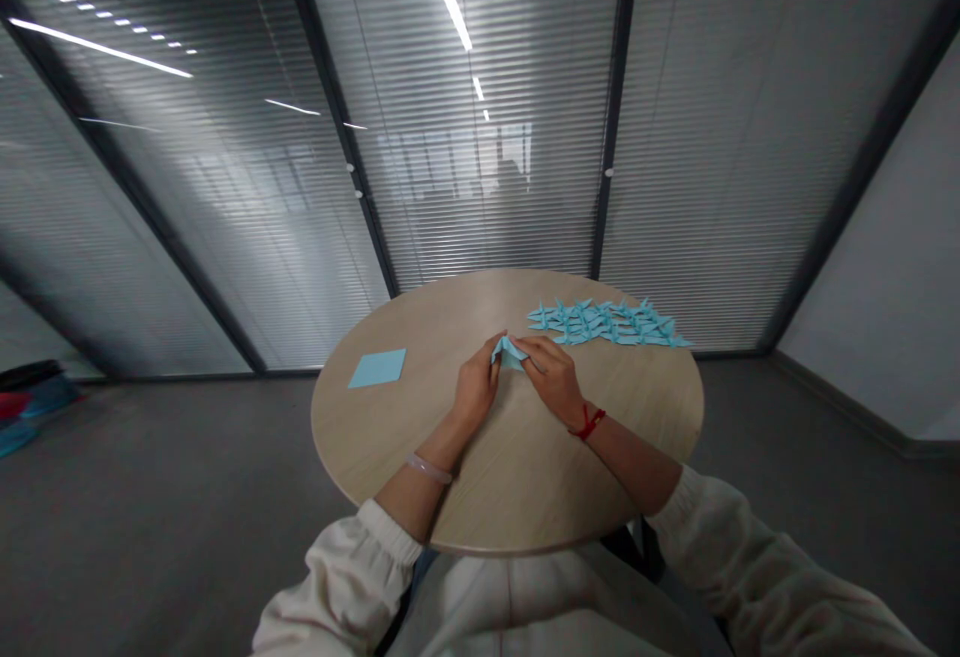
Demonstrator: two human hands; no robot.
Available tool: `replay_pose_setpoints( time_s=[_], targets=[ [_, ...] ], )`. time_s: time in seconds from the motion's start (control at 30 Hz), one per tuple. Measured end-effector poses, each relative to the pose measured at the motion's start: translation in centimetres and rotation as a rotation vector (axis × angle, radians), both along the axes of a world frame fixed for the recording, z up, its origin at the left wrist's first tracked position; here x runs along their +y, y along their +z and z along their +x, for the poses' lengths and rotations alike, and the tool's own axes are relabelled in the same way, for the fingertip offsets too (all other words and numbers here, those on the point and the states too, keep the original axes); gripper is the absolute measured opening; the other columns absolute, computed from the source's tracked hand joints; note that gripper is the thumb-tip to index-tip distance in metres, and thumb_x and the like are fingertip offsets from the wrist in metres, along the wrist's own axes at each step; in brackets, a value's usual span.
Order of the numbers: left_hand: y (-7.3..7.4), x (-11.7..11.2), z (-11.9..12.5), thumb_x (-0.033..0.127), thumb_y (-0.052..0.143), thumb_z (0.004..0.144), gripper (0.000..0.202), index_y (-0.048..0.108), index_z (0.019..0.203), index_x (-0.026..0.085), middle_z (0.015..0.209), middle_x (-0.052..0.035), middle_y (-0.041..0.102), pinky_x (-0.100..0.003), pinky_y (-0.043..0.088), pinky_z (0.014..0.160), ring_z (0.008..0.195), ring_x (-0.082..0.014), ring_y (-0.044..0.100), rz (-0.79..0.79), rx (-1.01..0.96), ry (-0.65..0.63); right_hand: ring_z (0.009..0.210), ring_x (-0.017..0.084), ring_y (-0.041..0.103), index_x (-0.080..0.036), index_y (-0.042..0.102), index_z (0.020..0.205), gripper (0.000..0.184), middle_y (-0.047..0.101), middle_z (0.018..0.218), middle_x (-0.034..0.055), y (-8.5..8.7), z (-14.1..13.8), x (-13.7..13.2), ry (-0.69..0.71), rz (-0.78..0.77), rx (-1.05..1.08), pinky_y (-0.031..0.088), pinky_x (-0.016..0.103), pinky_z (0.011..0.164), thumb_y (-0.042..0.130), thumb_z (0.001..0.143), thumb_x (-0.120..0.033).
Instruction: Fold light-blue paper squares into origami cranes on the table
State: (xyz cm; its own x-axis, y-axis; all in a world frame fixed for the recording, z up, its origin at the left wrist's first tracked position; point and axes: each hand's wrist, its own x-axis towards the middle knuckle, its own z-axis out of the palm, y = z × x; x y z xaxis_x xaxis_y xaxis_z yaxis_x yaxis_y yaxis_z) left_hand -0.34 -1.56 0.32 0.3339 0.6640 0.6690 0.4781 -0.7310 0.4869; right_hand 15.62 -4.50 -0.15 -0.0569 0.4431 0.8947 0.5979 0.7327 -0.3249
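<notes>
Between my two hands, above the middle of the round table, is a partly folded piece of light blue origami paper. My left hand is closed on its left edge. The fingers of my right hand pinch the right edge. The paper bends up into a ridge in the middle, with its sides sloping down; the exact folds are too small to make out. Just beyond my right hand lie rows of folded blue paper cranes. To the left of my left hand, a stack or sheet of flat blue paper rests on the table.
The round wooden table stands close in front of my body. Behind it rises a glass partition with blinds and dark frames. Some dark, red and blue items sit on the floor at the far left.
</notes>
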Motion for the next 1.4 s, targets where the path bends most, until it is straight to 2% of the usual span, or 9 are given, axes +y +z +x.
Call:
replay_pose_setpoints(
  time_s=[0.2, 0.8, 1.07, 1.2, 1.27, 1.33, 1.4],
  targets=[
    [0.2, -0.3, 0.1, 0.015, 0.041, 0.091, 0.041, 0.051, 0.131, 0.018, 0.128, -0.0080, 0.062, -0.032, 0.044, 0.100, 0.115, -0.0180, 0.060, 0.016, -0.004, -0.008, 0.097, 0.019, 0.063, -0.026, 0.064, 0.121, 0.037, 0.069, 0.102, 0.0062, 0.2, -0.2, -0.2, 0.024, 0.019, 0.029, 0.051, 0.034, 0.090, 0.046, 0.091, -0.013],
    [-0.1, -0.4, 0.2, 0.010, 0.046, 0.088, 0.051, 0.045, 0.138, 0.021, 0.133, -0.0090, 0.058, -0.034, 0.046, 0.099, 0.117, -0.0213, 0.059, 0.010, 0.105, 0.049, 0.097, 0.018, 0.064, -0.028, 0.064, 0.120, 0.036, 0.068, 0.102, 0.0060, 0.4, -0.3, -0.4, 0.058, 0.029, 0.045, 0.052, 0.033, 0.090, 0.048, 0.091, -0.014],
    [0.3, -0.8, 0.3, 0.010, 0.044, 0.087, 0.050, 0.046, 0.136, 0.019, 0.132, -0.0090, 0.059, -0.035, 0.045, 0.099, 0.118, -0.0213, 0.058, -0.024, 0.024, 0.014, 0.102, 0.018, 0.061, -0.028, 0.062, 0.123, 0.035, 0.066, 0.106, 0.0067, 0.2, -0.5, -0.3, 0.075, -0.001, 0.047, 0.050, 0.035, 0.095, 0.049, 0.092, -0.020],
    [0.6, -0.3, 0.4, 0.012, 0.043, 0.086, 0.045, 0.055, 0.128, 0.018, 0.126, -0.0080, 0.063, -0.035, 0.043, 0.100, 0.114, -0.0192, 0.060, -0.069, -0.126, -0.046, 0.109, 0.020, 0.058, -0.025, 0.059, 0.127, 0.037, 0.063, 0.117, 0.0091, 0.6, -0.4, -1.0, 0.156, -0.055, 0.027, 0.048, 0.037, 0.098, 0.052, 0.092, -0.031],
    [0.6, 0.4, 0.4, 0.016, 0.044, 0.087, 0.037, 0.061, 0.120, 0.016, 0.120, -0.0084, 0.066, -0.034, 0.043, 0.100, 0.112, -0.0186, 0.060, -0.114, -0.226, -0.095, 0.113, 0.020, 0.057, -0.024, 0.059, 0.127, 0.037, 0.063, 0.120, 0.0092, 0.9, -0.3, -1.3, 0.224, -0.085, 0.053, 0.046, 0.039, 0.100, 0.045, 0.095, -0.035],
    [0.5, 1.1, 0.4, 0.022, 0.047, 0.086, 0.029, 0.067, 0.106, 0.014, 0.109, -0.0089, 0.070, -0.032, 0.045, 0.095, 0.103, -0.0191, 0.063, -0.191, -0.284, -0.150, 0.112, 0.020, 0.058, -0.024, 0.063, 0.122, 0.037, 0.065, 0.117, 0.0079, 1.1, -0.1, -1.3, 0.227, -0.121, 0.164, 0.045, 0.039, 0.100, 0.037, 0.098, -0.035],
    [0.4, 1.6, 0.3, 0.029, 0.051, 0.086, 0.028, 0.068, 0.101, 0.013, 0.097, -0.0074, 0.071, -0.030, 0.049, 0.085, 0.091, -0.0185, 0.064, -0.308, -0.283, -0.204, 0.107, 0.020, 0.060, -0.023, 0.067, 0.115, 0.035, 0.068, 0.112, 0.0073, 1.0, 0.2, -0.7, 0.188, -0.173, 0.317, 0.045, 0.039, 0.098, 0.040, 0.097, -0.038]
  ],
)
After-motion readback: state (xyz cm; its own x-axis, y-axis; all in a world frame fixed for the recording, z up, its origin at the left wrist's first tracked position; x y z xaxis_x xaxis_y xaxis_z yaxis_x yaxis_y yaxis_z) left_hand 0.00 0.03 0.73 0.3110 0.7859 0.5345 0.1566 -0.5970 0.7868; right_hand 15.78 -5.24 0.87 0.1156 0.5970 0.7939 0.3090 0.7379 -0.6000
